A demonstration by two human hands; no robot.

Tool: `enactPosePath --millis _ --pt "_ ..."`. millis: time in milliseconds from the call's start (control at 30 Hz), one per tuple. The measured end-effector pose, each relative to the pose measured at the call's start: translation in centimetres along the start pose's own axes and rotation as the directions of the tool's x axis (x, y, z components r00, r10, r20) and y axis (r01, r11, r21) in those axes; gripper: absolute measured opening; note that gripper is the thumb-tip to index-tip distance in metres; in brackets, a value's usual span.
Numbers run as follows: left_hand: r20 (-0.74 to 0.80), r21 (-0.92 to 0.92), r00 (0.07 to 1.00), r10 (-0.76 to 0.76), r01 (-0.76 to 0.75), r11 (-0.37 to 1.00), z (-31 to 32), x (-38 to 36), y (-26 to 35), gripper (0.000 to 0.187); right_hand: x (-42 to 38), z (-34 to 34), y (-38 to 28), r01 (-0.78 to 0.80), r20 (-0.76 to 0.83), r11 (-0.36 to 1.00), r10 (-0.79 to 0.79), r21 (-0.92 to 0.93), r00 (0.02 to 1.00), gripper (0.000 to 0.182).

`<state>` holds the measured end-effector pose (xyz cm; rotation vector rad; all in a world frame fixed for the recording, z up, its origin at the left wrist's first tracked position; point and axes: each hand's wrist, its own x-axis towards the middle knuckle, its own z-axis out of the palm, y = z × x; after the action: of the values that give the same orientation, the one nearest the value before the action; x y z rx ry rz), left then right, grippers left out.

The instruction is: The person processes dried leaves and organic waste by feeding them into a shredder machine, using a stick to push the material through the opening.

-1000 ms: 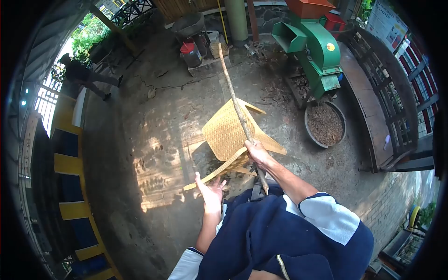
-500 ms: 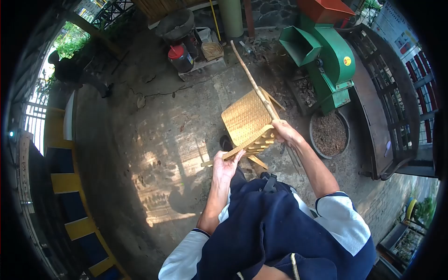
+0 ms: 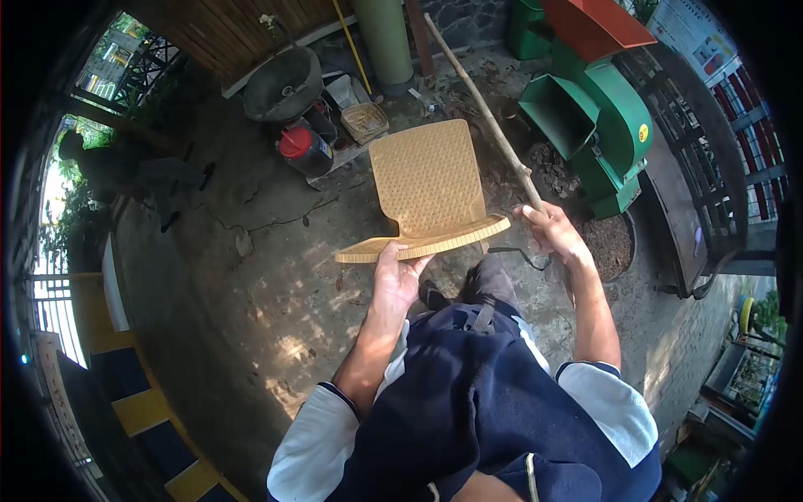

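My left hand [image 3: 396,280] is closed on the near rim of a tan plastic chair [image 3: 431,176] with a woven pattern, thumb above and fingers partly hidden below. The broad patterned panel stands away from me, and the ribbed rim curves across in front. To the right, my right hand [image 3: 552,233] is wrapped round the lower end of a long wooden stick [image 3: 493,125], which slants up and to the left. A thin dark strap or cord [image 3: 527,258] shows just below that hand. The chair's legs are mostly hidden.
A green machine [image 3: 615,125] with an orange hopper stands at right, above a tub of shredded material [image 3: 609,247]. A red-lidded bucket [image 3: 305,152], a basket [image 3: 365,122] and a dark basin [image 3: 283,84] are ahead left. Another person [image 3: 125,171] is at far left.
The chair has turned and shifted left, showing its panel more squarely. My right hand has moved right with the stick, away from the chair's rim. The view has shifted.
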<state>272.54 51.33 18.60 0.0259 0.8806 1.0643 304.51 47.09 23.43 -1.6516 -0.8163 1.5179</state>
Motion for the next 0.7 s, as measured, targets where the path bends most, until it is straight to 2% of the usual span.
enactPosePath --millis 33,67,100,167,200,300,333,400,433,467,500,567,633,700 --pt "-0.048 0.020 0.999 -0.021 0.022 1.000 0.8 1.0 1.2 0.017 -0.1 -0.7 -1.2 0.083 -0.075 0.995 -0.087 -0.057 0.993 0.031" --pt "-0.024 0.060 1.000 -0.004 0.005 0.998 1.7 1.8 2.5 0.020 0.7 -1.9 -1.2 0.193 -0.157 0.977 -0.206 -0.092 0.966 0.030" --pt "-0.004 0.079 1.000 0.000 0.001 0.997 2.6 2.8 3.8 0.021 0.9 -3.0 -2.2 0.173 -0.231 0.984 -0.179 -0.048 0.956 0.027" --pt "0.021 0.099 1.000 0.008 -0.010 0.995 4.8 5.2 6.2 0.021 1.9 -5.5 -3.7 0.223 -0.401 0.975 -0.212 -0.022 0.891 0.023" --pt "0.020 0.126 1.000 0.014 -0.017 0.992 5.9 6.5 7.3 0.021 3.0 -7.6 -3.6 0.279 -0.439 0.960 -0.250 0.001 0.863 0.025" --pt "0.016 0.197 1.000 0.026 -0.029 0.980 10.3 9.1 10.1 0.021 5.4 -12.0 -5.6 0.419 -0.663 0.905 -0.357 -0.071 0.658 0.024" --pt "0.014 0.227 1.000 0.027 -0.030 0.973 11.8 10.6 10.8 0.021 7.0 -13.5 -6.5 0.442 -0.747 0.893 -0.354 -0.089 0.563 0.026" --pt "-0.004 0.264 1.000 0.026 -0.024 0.964 13.9 14.4 12.1 0.021 10.3 -16.9 -8.4 0.518 -0.835 0.853 -0.331 -0.065 0.440 0.029" --pt "-0.022 0.303 0.999 0.029 -0.021 0.953 15.4 16.7 12.7 0.021 12.4 -18.5 -9.6 0.519 -0.842 0.853 -0.316 -0.051 0.437 0.029" --pt "-0.040 0.342 0.999 0.031 -0.016 0.940 16.8 18.9 13.2 0.020 14.6 -20.2 -11.0 0.536 -0.872 0.843 -0.296 -0.046 0.390 0.031" --pt "-0.054 0.357 0.999 0.007 0.012 0.934 17.7 20.7 13.5 0.029 15.9 -21.8 -11.9 0.557 -0.902 0.829 -0.272 -0.043 0.335 0.034" --pt "-0.046 0.419 0.999 -0.018 0.036 0.907 21.2 25.4 14.9 0.033 19.3 -23.9 -15.3 0.593 -0.915 0.805 -0.243 -0.004 0.323 0.036" --pt "-0.058 0.486 0.995 -0.078 0.096 0.868 23.9 29.4 16.7 0.042 21.9 -25.8 -17.5 0.637 -0.905 0.769 -0.236 0.050 0.355 0.042" --pt "-0.079 0.546 0.992 -0.103 0.129 0.828 27.0 32.4 18.4 0.042 24.6 -27.7 -18.6 0.613 -0.918 0.788 -0.199 0.059 0.344 0.043"
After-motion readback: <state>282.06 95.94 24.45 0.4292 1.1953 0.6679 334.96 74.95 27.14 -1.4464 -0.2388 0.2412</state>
